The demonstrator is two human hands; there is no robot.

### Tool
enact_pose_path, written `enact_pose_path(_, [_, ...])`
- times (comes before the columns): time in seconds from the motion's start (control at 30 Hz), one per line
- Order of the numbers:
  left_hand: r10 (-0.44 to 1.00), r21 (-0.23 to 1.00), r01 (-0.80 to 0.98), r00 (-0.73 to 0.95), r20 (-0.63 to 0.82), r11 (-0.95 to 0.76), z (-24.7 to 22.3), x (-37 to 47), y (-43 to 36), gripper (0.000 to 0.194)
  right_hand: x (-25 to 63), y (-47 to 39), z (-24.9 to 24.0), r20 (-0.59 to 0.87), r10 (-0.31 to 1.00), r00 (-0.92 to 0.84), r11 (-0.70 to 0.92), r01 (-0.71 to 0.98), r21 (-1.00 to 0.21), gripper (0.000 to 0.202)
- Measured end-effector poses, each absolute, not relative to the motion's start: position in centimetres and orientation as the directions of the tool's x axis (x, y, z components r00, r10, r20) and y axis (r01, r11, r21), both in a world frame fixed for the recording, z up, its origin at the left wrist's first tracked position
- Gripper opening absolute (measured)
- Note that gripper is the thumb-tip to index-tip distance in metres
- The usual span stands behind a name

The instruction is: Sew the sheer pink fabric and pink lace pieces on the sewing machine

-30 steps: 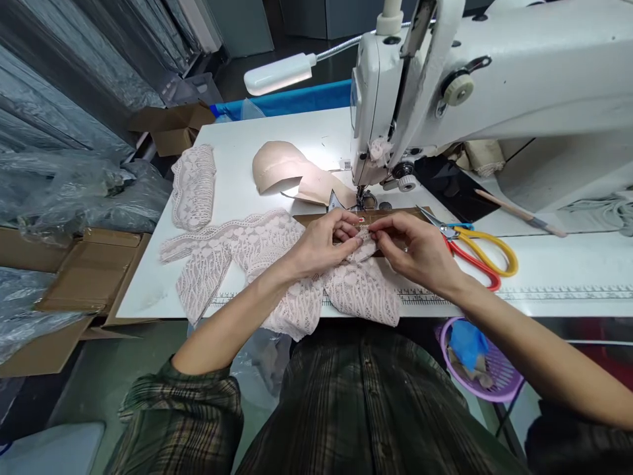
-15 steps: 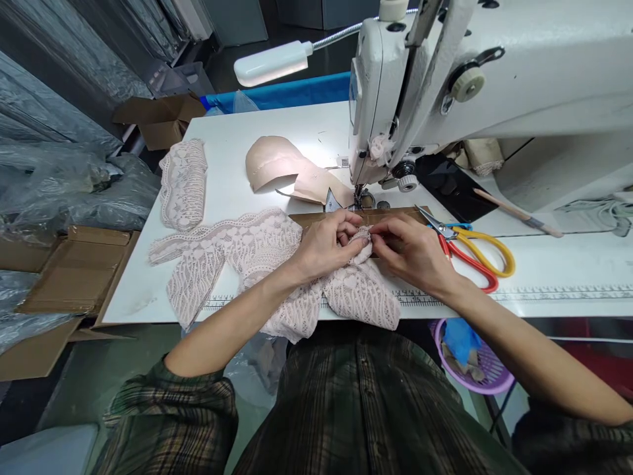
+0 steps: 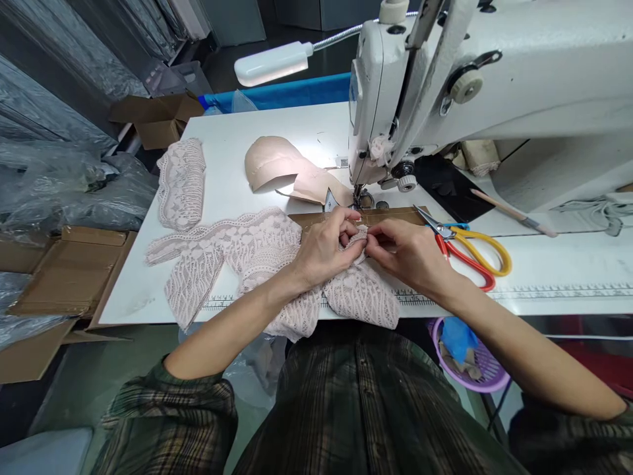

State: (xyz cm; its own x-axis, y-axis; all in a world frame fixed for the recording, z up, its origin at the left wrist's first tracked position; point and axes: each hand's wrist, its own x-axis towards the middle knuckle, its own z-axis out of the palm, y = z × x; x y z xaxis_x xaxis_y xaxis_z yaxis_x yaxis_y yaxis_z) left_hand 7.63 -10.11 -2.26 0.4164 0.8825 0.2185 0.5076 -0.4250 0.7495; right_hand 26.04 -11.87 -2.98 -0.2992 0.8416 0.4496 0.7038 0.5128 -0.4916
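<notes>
Pale pink lace fabric (image 3: 267, 241) spreads over the front of the white table and hangs a little past its edge. My left hand (image 3: 329, 247) pinches a gathered bit of this lace from the left. On the right, my right hand (image 3: 403, 251) grips the same bit between thumb and fingers, its fingertips close to the left ones. Both are just in front of the sewing machine needle area (image 3: 359, 192), above a brown strip (image 3: 309, 219). Scissors with yellow and red handles (image 3: 482, 254) lie right of my right hand.
A folded lace piece (image 3: 182, 185) lies at the table's left. Beige cup-shaped pieces (image 3: 277, 161) lie behind the lace. The sewing machine (image 3: 534, 79) fills the right rear, with a black flat object (image 3: 450, 188) and a brush (image 3: 514, 212) beneath. A purple basket (image 3: 487, 366) stands below the edge.
My right hand has shifted slightly left, closer to my left hand. Both still hold the lace. The whole view has shifted very slightly.
</notes>
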Motion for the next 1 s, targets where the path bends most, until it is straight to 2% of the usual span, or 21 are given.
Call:
enact_pose_path(0.1, [0.878, 0.738, 0.515, 0.425, 0.220, -0.435, -2.4, 7.6, -10.1, 0.033, 25.8, -11.9, -3.2, 0.445, 0.831, -0.334, 0.511, 0.774, -0.373, 0.014])
enact_pose_path(0.17, [0.881, 0.740, 0.519, 0.423, 0.212, -0.427, -2.3, 7.6, -10.1, 0.033, 25.8, -11.9, -3.3, 0.450, 0.832, -0.325, 0.507, 0.774, -0.379, 0.014])
enact_pose_path(0.33, [0.884, 0.762, 0.497, 0.419, 0.208, -0.415, -2.1, 7.7, -10.2, 0.031, 26.5, -12.3, -3.3, 0.411, 0.904, -0.118, 0.382, 0.652, -0.655, 0.008])
enact_pose_path(0.4, [0.881, 0.764, 0.490, 0.423, 0.213, -0.420, -2.1, 7.7, -10.1, 0.031, 26.7, -12.6, -3.1, 0.392, 0.915, -0.098, 0.365, 0.616, -0.698, 0.007])
enact_pose_path(0.53, [0.882, 0.744, 0.511, 0.412, 0.227, -0.430, -2.3, 7.7, -10.1, 0.031, 26.5, -12.9, -2.9, 0.409, 0.898, -0.160, 0.412, 0.630, -0.659, 0.013])
enact_pose_path(0.73, [0.873, 0.729, 0.512, 0.418, 0.251, -0.454, -2.6, 7.6, -10.2, 0.033, 25.8, -12.4, -3.2, 0.391, 0.907, -0.154, 0.385, 0.679, -0.625, 0.015])
enact_pose_path(0.93, [0.862, 0.707, 0.526, 0.440, 0.250, -0.473, -2.7, 7.6, -10.2, 0.033, 25.1, -12.3, -3.4, 0.457, 0.871, -0.179, 0.388, 0.821, -0.418, 0.012])
enact_pose_path(1.0, [0.863, 0.711, 0.520, 0.436, 0.255, -0.473, -2.6, 7.6, -10.2, 0.032, 25.0, -12.2, -3.5, 0.460, 0.869, -0.182, 0.396, 0.812, -0.428, 0.011])
